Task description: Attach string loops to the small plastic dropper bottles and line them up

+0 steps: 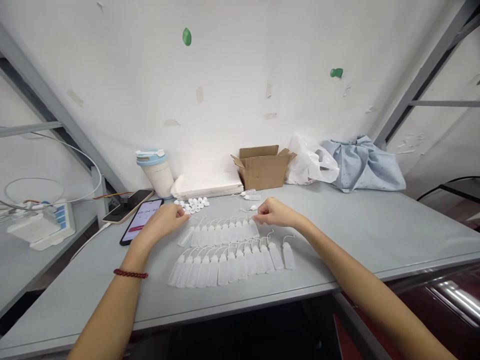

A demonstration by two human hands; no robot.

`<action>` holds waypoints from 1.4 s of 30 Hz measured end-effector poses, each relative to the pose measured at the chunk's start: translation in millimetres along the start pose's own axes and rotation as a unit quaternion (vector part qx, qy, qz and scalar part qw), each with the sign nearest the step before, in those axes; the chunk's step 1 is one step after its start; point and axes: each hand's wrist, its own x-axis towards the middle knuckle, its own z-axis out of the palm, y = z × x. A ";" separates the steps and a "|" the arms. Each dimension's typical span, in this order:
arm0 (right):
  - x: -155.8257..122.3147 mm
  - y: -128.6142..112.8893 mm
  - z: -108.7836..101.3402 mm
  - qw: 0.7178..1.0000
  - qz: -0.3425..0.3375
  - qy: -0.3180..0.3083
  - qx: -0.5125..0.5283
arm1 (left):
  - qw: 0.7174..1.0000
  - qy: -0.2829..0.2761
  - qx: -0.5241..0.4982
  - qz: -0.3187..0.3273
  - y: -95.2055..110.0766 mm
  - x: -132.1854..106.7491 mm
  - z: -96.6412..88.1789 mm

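Note:
Two rows of small translucent plastic bottles with thin looped straps lie on the grey table: a back row (225, 234) and a longer front row (217, 267). My right hand (279, 212) is closed in a pinch at the top of the rightmost back-row bottle (254, 230). Beside a pile of small white caps (195, 204) is my left hand (168, 220), its fingers curled together; what they hold, if anything, is hidden. One bottle (288, 256) lies slightly apart at the front row's right end. Behind my right fingertips lie another bottle (252, 197) and a small white piece (253, 207).
Left of the caps lie a phone showing a timer (140, 222) and a second phone (127, 207). Along the wall stand a lidded cup (158, 175), a white paper stack (208, 185), an open cardboard box (264, 170), a plastic bag (311, 162) and blue cloth (365, 167).

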 end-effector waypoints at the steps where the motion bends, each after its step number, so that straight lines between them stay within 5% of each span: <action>1: -1.6 -1.4 0.2 1.000 0.008 -0.016 -0.002 | 1.000 0.004 0.004 0.004 3.3 -0.2 -0.1; 14: 4.1 3.2 10.6 0.995 0.033 -0.067 -0.058 | 0.988 0.030 -0.118 0.091 32.8 -4.4 14.6; 24: 5.7 6.3 11.7 0.992 0.064 -0.099 -0.055 | 0.981 0.058 -0.164 0.081 37.4 -6.5 13.9; 32: 8.5 8.1 16.4 0.995 0.037 -0.050 -0.073 | 0.977 0.043 -0.203 0.055 43.9 -8.2 9.0; 42: -1.3 -8.0 15.3 0.994 -0.035 0.094 0.041 | 0.926 -0.050 -0.371 0.047 55.8 -15.6 5.7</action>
